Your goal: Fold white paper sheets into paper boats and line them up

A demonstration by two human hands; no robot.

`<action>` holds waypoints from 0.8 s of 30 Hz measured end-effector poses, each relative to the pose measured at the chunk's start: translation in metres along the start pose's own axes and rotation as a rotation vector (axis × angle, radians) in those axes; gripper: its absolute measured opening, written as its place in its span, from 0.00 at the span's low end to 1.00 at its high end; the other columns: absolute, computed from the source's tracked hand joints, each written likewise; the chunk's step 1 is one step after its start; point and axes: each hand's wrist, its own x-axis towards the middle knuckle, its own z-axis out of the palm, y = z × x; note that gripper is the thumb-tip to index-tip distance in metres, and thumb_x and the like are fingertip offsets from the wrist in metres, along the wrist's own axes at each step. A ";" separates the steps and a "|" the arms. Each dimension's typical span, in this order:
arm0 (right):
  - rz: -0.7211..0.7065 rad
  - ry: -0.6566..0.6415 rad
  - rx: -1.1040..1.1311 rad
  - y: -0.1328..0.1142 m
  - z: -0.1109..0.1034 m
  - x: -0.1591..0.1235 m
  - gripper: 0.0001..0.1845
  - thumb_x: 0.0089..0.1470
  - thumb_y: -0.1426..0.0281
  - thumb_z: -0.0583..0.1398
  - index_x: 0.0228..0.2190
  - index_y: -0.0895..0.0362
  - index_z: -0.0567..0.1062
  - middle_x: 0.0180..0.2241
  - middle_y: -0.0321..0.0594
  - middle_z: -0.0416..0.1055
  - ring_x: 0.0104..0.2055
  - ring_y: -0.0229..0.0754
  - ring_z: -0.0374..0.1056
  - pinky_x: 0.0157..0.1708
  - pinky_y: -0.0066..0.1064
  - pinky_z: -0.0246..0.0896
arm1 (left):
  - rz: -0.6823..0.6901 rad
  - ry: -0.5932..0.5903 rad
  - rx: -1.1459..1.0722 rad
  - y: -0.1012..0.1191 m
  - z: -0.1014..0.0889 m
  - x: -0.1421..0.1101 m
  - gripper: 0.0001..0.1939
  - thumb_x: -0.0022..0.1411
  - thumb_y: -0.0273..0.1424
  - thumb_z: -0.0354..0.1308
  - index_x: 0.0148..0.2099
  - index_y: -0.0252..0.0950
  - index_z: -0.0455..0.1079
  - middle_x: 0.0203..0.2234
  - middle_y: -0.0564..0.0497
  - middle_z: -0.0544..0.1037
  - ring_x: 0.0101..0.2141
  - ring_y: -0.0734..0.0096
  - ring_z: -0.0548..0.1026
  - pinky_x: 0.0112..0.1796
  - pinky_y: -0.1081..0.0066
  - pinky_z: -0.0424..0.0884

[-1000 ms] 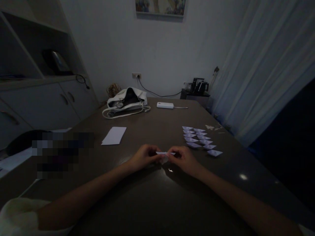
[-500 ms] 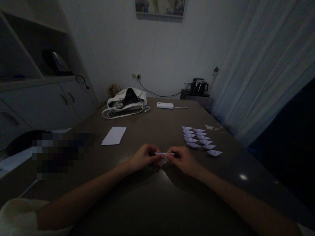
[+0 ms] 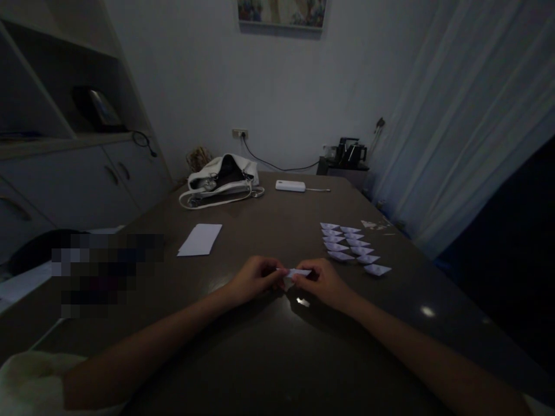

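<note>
Between my two hands is a small folded white paper (image 3: 298,272), held just above the table. My left hand (image 3: 256,278) pinches its left end, thumb on the near side. My right hand (image 3: 324,282) grips the right part between thumb and fingers. Parts of the paper are hidden behind the fingers. To the right of my right hand, several folded paper boats (image 3: 340,255) stand in two slanting rows. A stack of white paper sheets (image 3: 200,240) lies flat to the left, beyond my left hand.
A white handbag (image 3: 223,179) sits at the far left of the brown table (image 3: 260,358). A white power bank (image 3: 290,185) with a short cable lies at the far middle. Paper scraps (image 3: 375,225) are near the right edge. A blurred patch covers the left edge.
The folded paper has shifted slightly to the right and tilted, showing more of its face. My left thumb has slid along it. A bright reflection now shows on the table below.
</note>
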 end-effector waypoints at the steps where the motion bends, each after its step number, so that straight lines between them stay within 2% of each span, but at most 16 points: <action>1: -0.006 0.010 0.002 0.000 0.000 0.000 0.12 0.50 0.66 0.59 0.21 0.60 0.71 0.18 0.33 0.62 0.22 0.32 0.57 0.20 0.22 0.49 | 0.008 0.003 0.019 0.000 0.000 0.000 0.17 0.61 0.40 0.53 0.33 0.30 0.71 0.24 0.50 0.76 0.26 0.73 0.73 0.29 0.75 0.67; 6: 0.003 0.040 0.021 -0.001 0.000 0.000 0.12 0.50 0.65 0.59 0.22 0.60 0.72 0.18 0.33 0.62 0.21 0.32 0.57 0.20 0.23 0.50 | 0.006 0.058 0.068 -0.001 -0.003 -0.001 0.17 0.61 0.40 0.54 0.30 0.30 0.71 0.22 0.50 0.76 0.23 0.74 0.71 0.26 0.76 0.65; 10: 0.014 0.051 0.044 0.002 -0.003 0.003 0.17 0.55 0.61 0.56 0.24 0.61 0.74 0.17 0.34 0.65 0.20 0.33 0.59 0.21 0.24 0.52 | -0.007 0.097 0.085 -0.002 -0.008 0.000 0.18 0.60 0.41 0.54 0.29 0.30 0.71 0.20 0.50 0.75 0.22 0.75 0.70 0.25 0.77 0.63; 18: -0.069 0.119 -0.083 0.001 -0.010 0.002 0.18 0.56 0.63 0.56 0.21 0.60 0.76 0.16 0.35 0.65 0.20 0.34 0.59 0.21 0.25 0.50 | -0.043 0.053 0.089 0.002 -0.007 0.000 0.19 0.60 0.42 0.55 0.31 0.29 0.73 0.21 0.50 0.75 0.22 0.75 0.70 0.24 0.77 0.62; 24: -0.081 0.127 -0.116 -0.001 -0.009 0.002 0.18 0.56 0.64 0.56 0.21 0.60 0.76 0.17 0.37 0.68 0.20 0.35 0.62 0.22 0.26 0.52 | 0.062 0.100 0.251 0.005 -0.009 -0.003 0.19 0.62 0.39 0.53 0.27 0.30 0.75 0.20 0.50 0.76 0.24 0.73 0.71 0.27 0.77 0.63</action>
